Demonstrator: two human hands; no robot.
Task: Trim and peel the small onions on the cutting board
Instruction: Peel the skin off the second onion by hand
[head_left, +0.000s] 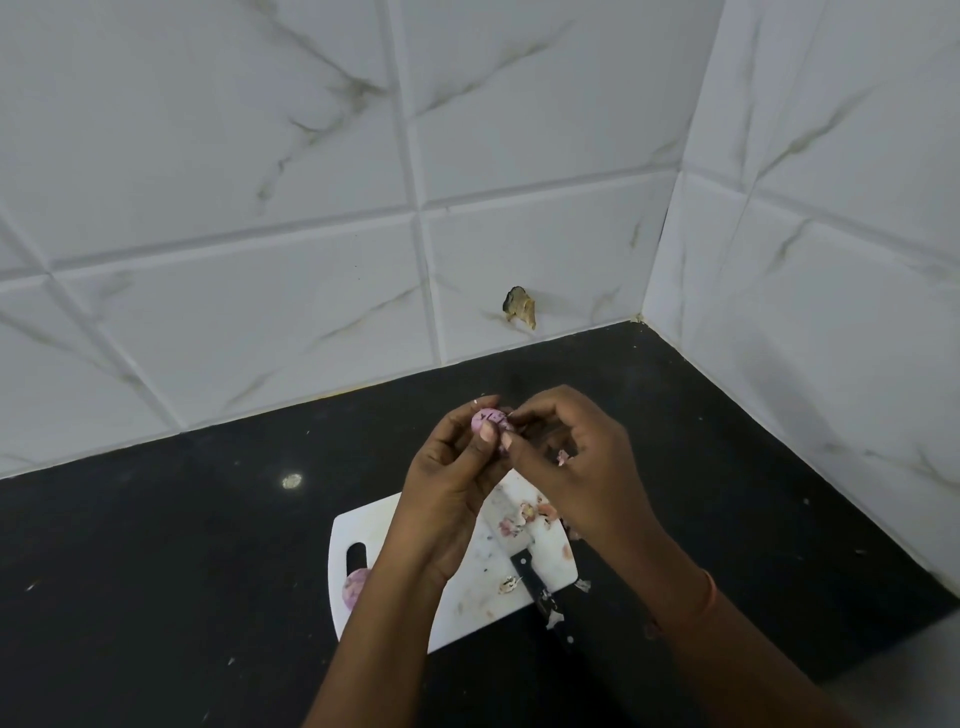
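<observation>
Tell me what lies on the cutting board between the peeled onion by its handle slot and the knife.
In the head view, the left forearm crosses above that stretch; the visible cutting board between onion and knife holds only small specks.

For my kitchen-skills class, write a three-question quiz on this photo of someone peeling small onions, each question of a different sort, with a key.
1. True or false: the knife is held in the right hand.
2. Which hand grips the onion being peeled? A) the left hand B) the right hand C) neither
3. Fill in: a second onion lies on the white cutting board, near its ______ slot.

Key
1. False: the knife lies on the board with its handle overhanging the edge, and the right hand's fingers pinch at the onion's skin.
2. A
3. handle
</observation>
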